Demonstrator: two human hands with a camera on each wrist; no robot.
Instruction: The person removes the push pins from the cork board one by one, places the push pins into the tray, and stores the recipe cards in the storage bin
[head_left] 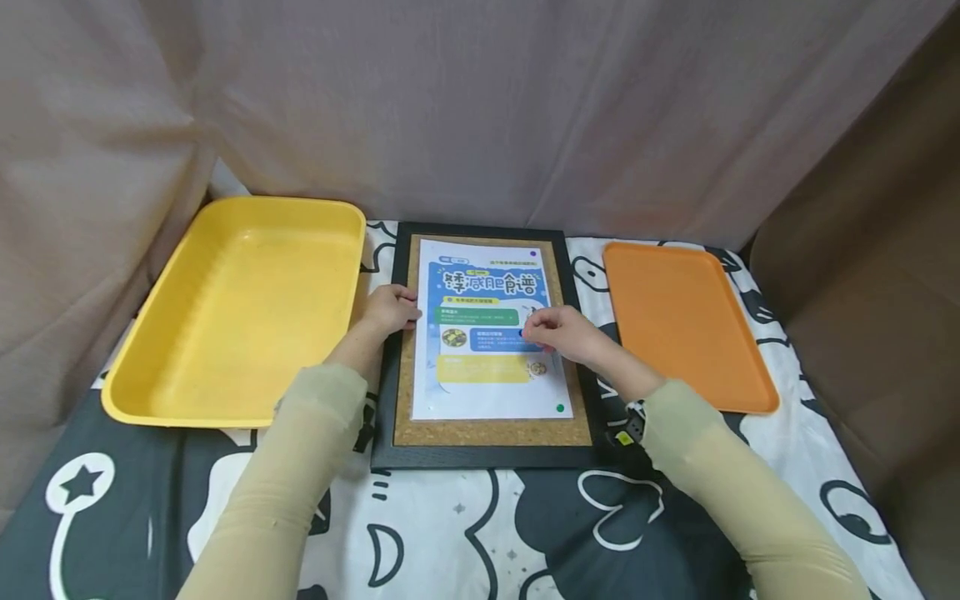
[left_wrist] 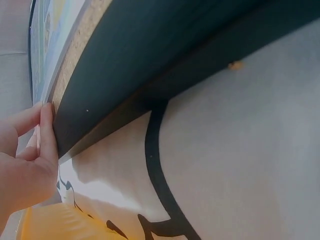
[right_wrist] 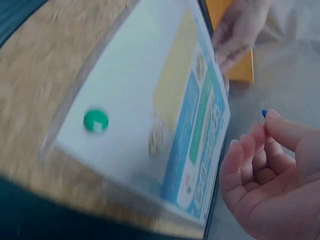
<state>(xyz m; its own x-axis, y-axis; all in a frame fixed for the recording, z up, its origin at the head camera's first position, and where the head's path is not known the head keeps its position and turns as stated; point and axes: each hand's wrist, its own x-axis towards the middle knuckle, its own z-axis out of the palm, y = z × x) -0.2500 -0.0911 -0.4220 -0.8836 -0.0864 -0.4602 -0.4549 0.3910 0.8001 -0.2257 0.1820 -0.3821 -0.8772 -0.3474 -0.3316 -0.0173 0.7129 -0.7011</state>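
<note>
A printed sheet (head_left: 487, 400) lies on a cork board (head_left: 495, 433) with a black frame (head_left: 480, 457). Purple (head_left: 533, 253) and green (head_left: 560, 408) pushpins sit at its upper and lower right corners. My left hand (head_left: 392, 308) is at the sheet's left edge; in the left wrist view its thumb and finger (left_wrist: 47, 130) meet there and pinch the edge. Over the sheet's right half, my right hand (head_left: 558, 329) pinches a blue pushpin (right_wrist: 264, 114) between thumb and fingertip. Its metal point shows in the right wrist view, apart from the sheet.
A deep yellow tray (head_left: 225, 308) stands left of the board. At the right lies a flat orange tray (head_left: 690, 333). A patterned black-and-white cloth (head_left: 435, 533) covers the table, and a grey curtain (head_left: 480, 117) hangs behind.
</note>
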